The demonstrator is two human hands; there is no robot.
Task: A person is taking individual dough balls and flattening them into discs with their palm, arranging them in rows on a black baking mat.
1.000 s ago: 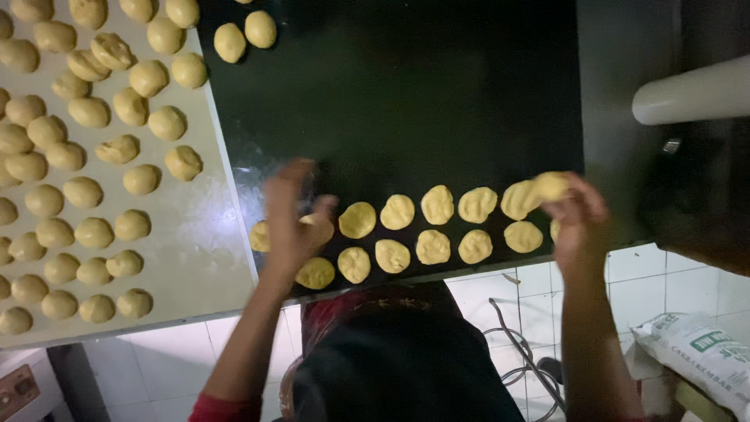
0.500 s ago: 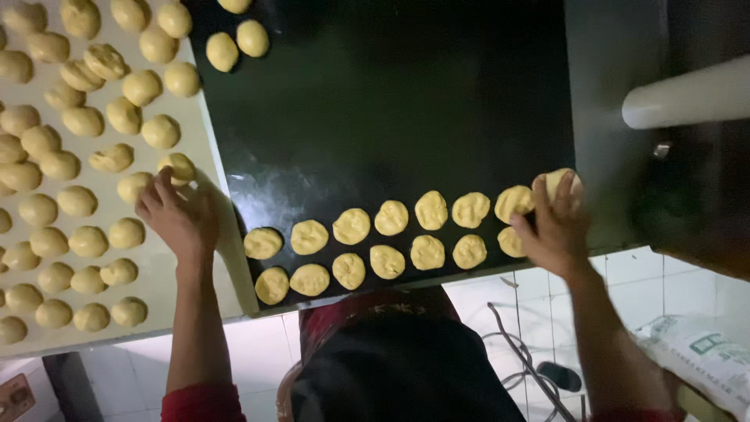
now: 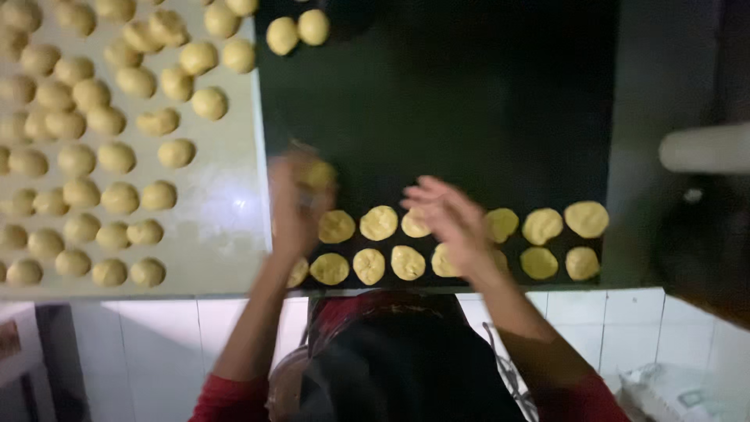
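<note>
nearest, two rows of flattened dough discs (image 3: 379, 223) lie along the near edge of the black baking tray (image 3: 469, 101). the right hand (image 3: 449, 219) hovers open over them, fingers spread. the left hand (image 3: 297, 199) is closed around a dough ball (image 3: 319, 173). beyond, round dough balls (image 3: 117, 156) cover the pale board (image 3: 215, 234).

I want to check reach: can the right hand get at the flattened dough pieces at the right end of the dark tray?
Probably yes: the right hand is open, and nothing lies between it and those pieces.
</note>
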